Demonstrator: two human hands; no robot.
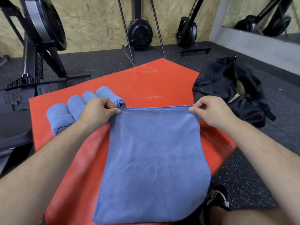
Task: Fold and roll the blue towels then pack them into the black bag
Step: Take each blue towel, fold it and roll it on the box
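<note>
A red padded block (146,82), scuffed white in places, sits on a dark speckled rubber floor (105,62). A black rowing machine (40,30) stands at the left. Two more, one (140,34) in the middle and one (188,33) further right, stand against the chipboard wall (90,21). A mirror (263,13) hangs at the upper right. A black shoe (218,198) shows near the bottom.

forearms (53,159): bare | shoe (218,198): black (white markings) | knee (235,216): bare

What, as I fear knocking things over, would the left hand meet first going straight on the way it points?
Probably the rightmost rolled towel, just beyond the left hand pinching a corner of the flat towel; depth is unclear.
</note>
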